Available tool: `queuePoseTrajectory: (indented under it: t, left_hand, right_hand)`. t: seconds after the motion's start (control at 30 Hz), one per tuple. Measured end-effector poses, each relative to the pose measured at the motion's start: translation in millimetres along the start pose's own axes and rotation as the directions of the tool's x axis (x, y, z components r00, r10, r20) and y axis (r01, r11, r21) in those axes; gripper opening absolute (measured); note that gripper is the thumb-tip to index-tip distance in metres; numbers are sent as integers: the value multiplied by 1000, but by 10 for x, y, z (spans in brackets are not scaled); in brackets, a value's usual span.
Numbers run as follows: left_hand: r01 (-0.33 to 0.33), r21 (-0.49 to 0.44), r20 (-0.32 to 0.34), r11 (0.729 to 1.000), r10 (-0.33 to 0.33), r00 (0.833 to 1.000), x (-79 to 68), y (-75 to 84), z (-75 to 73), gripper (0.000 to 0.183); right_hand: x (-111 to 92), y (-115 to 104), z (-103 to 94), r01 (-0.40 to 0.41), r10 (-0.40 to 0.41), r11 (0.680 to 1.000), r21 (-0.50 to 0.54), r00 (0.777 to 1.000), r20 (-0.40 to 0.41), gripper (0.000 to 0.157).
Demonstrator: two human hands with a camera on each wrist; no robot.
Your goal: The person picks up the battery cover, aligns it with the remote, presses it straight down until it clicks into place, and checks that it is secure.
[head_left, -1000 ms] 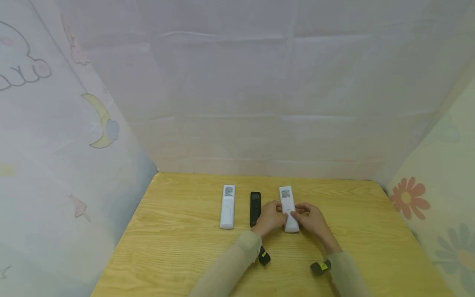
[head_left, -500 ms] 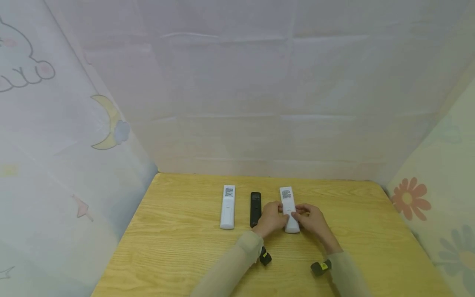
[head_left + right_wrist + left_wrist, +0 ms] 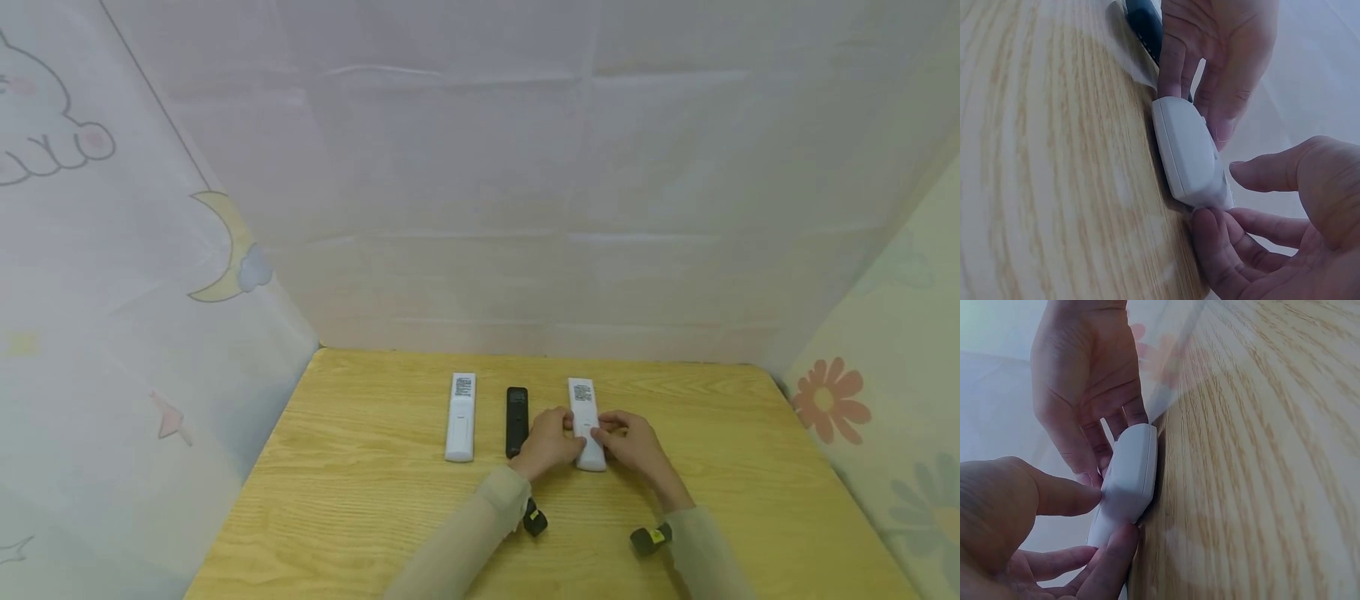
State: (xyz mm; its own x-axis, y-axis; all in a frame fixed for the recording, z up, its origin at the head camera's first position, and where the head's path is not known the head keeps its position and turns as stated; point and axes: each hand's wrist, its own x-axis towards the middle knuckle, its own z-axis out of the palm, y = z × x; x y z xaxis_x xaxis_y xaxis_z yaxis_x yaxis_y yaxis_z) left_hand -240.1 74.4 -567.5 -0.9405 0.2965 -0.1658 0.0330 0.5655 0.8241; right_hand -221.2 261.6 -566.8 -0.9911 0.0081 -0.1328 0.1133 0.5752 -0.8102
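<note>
A white remote control [image 3: 587,425] lies back side up on the wooden table, its printed label at the far end. My left hand [image 3: 553,442] holds its left edge, thumb on the upper face and fingers low along the side, as the left wrist view shows. From the other side my right hand [image 3: 632,443] pinches it; in the right wrist view the fingers touch the remote control's [image 3: 1188,153] lower edge and the thumb is close to its upper face. Left of my left hand lies a black remote control [image 3: 517,421], its near end close to my wrist.
Another white remote control [image 3: 461,417] lies further left, roughly parallel to the black one. Pale cloth walls with printed drawings rise behind the table [image 3: 360,500] and on both sides. A small black device [image 3: 534,518] is strapped at each wrist.
The held white remote control has shifted slightly to the right and turned a little straighter, both hands moving with it. The other two remote controls stay in place.
</note>
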Motion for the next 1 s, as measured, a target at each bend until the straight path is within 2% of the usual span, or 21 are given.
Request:
queuePoseTrajectory:
  t: [0.3,0.57,0.77,0.9,1.0]
  left_hand:
    - [-4,-9,20,1000,5,1000,-47,3,-32,39]
    - [-36,-8,12,999,36,999,-56,-85,-127,50]
    - [-87,-36,-15,996,87,996,-125,-133,-379,51]
    - [-179,18,-24,984,179,983,-134,-196,-615,53]
    - [-216,81,-44,973,220,975,-134,-265,-804,53]
  right_hand:
    - [-18,-9,-2,-4,4,1000,21,1000,14,44]
    - [-13,-22,-19,49,-48,998,-44,999,17,45]
    - [-4,-7,-66,89,-89,993,-71,996,6,43]
    - [0,5,-149,114,-114,991,-74,993,-2,44]
    - [-2,-15,-229,151,-154,983,-108,988,-24,43]
